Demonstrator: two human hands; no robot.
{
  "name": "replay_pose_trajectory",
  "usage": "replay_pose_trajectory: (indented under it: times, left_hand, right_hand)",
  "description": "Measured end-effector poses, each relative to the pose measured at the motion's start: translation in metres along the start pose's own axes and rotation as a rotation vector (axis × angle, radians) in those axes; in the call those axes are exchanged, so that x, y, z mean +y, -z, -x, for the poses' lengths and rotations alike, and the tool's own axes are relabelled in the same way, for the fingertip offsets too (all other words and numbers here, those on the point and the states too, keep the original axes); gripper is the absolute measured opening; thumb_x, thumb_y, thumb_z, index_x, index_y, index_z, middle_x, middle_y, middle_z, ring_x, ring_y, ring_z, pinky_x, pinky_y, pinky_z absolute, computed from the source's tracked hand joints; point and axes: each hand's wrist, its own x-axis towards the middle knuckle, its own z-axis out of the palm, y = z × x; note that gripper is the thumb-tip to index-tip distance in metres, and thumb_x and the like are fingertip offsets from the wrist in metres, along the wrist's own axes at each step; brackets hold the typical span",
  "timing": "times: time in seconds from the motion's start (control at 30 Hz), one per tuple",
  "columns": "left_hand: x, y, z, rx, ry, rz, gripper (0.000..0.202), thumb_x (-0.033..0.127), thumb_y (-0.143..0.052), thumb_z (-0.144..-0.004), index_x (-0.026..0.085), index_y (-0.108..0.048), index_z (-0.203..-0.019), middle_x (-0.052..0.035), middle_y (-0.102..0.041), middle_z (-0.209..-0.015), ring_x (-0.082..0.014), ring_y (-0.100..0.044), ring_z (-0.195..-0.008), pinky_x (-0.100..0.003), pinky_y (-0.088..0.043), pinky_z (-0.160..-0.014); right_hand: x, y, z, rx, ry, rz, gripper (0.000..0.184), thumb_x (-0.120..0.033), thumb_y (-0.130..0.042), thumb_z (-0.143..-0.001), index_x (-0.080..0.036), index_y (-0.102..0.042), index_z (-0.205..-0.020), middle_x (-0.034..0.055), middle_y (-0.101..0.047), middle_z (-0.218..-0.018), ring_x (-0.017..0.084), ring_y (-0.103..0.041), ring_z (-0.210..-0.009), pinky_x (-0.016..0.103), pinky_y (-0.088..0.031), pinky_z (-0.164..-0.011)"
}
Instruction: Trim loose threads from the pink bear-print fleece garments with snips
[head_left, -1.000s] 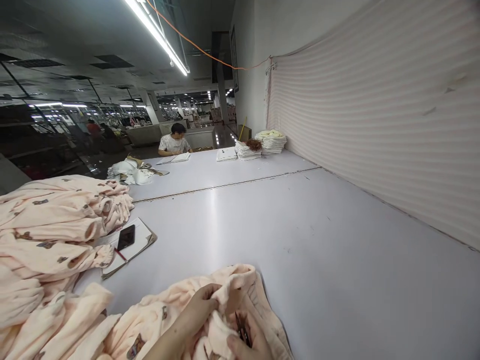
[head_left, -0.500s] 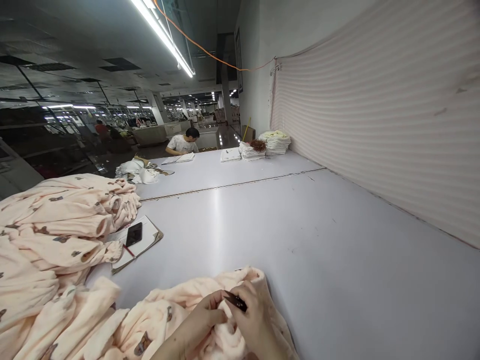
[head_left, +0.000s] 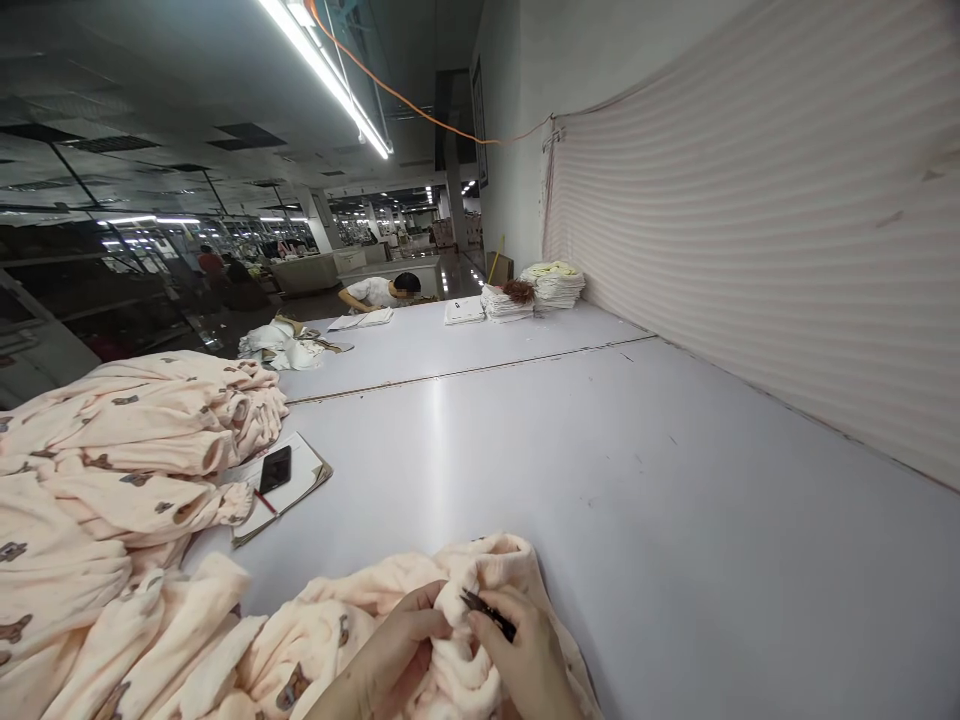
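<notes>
A pale pink fleece garment [head_left: 319,625] with small brown animal prints lies bunched along the near edge of the table. My left hand [head_left: 397,640] pinches a fold of it between thumb and fingers. Small black thread snips [head_left: 491,614] sit in my right hand [head_left: 529,650], gripped between thumb and fingers. Their pointed tips touch or nearly touch the raised fold beside my left fingertips. Whether the blades are closed on anything is too small to make out. The lower parts of both hands run out of the picture.
More of the same fleece [head_left: 150,420] is heaped on the left. Beside it, a clipboard with papers [head_left: 307,465] carries a phone [head_left: 276,468] and a red pen [head_left: 265,503]. Stacks of white cloth [head_left: 553,290] stand at the back, where a co-worker [head_left: 371,293] leans over the table.
My right hand and the snips have shifted slightly right and down, showing more of the blades and fold. The co-worker has bent lower over the table.
</notes>
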Motion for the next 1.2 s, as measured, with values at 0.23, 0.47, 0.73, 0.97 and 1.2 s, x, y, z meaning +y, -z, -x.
replay_pose_trajectory:
  times: [0.23,0.47,0.73,0.97,1.2]
  left_hand:
    - [-0.01,-0.004,0.003,0.047,-0.063,-0.227,0.032,0.008,-0.058,-0.054,0.018,-0.059,-0.084,0.0023,-0.062,-0.065,-0.016,-0.057,-0.064,-0.025,-0.04,-0.062]
    - [-0.01,-0.004,0.014,0.506,-0.444,-0.748,0.02,0.03,-0.05,-0.073,0.02,-0.062,-0.086,-0.0044,-0.065,-0.09,-0.0241,-0.058,-0.086,-0.032,-0.045,-0.077]
    - [-0.016,-0.013,0.016,0.312,-0.229,-0.259,0.044,0.025,-0.063,-0.07,0.024,-0.058,-0.114,-0.0026,-0.067,-0.114,-0.0246,-0.063,-0.097,-0.026,-0.051,-0.066]
    - [-0.018,0.017,0.025,0.367,-0.174,0.079,0.048,0.033,-0.066,-0.076,0.014,-0.057,-0.12,-0.014,-0.071,-0.105,-0.0345,-0.066,-0.098,-0.043,-0.054,-0.082]
    - [-0.019,0.036,0.024,0.404,-0.051,0.308,0.062,0.039,-0.057,-0.083,0.007,-0.043,-0.134,-0.0205,-0.071,-0.104,-0.0358,-0.066,-0.099,-0.051,-0.051,-0.084]
  right_hand:
    - [0.016,0.008,-0.015,0.122,0.018,0.049,0.036,-0.028,-0.057,-0.083,-0.023,-0.059,-0.118,0.006,-0.065,-0.118,0.022,-0.06,-0.109,0.029,-0.049,-0.089]
    - [0.004,0.008,-0.001,-0.036,0.084,0.23,0.007,-0.023,-0.06,-0.08,-0.024,-0.067,-0.08,-0.0004,-0.069,-0.078,0.017,-0.065,-0.073,0.025,-0.049,-0.066]
    - [-0.018,0.009,0.004,-0.034,0.186,0.199,0.02,-0.026,-0.055,-0.086,-0.026,-0.064,-0.103,0.0042,-0.067,-0.101,0.019,-0.065,-0.091,0.026,-0.051,-0.078]
    - [-0.006,-0.016,0.01,0.195,0.179,0.122,0.02,-0.031,-0.053,-0.086,-0.028,-0.066,-0.101,0.0055,-0.063,-0.102,0.019,-0.066,-0.087,0.025,-0.053,-0.072]
    - [0.025,-0.059,0.024,0.122,0.173,-0.211,0.035,-0.052,-0.054,-0.084,-0.025,-0.069,-0.101,0.0074,-0.068,-0.113,0.024,-0.061,-0.108,0.032,-0.05,-0.092]
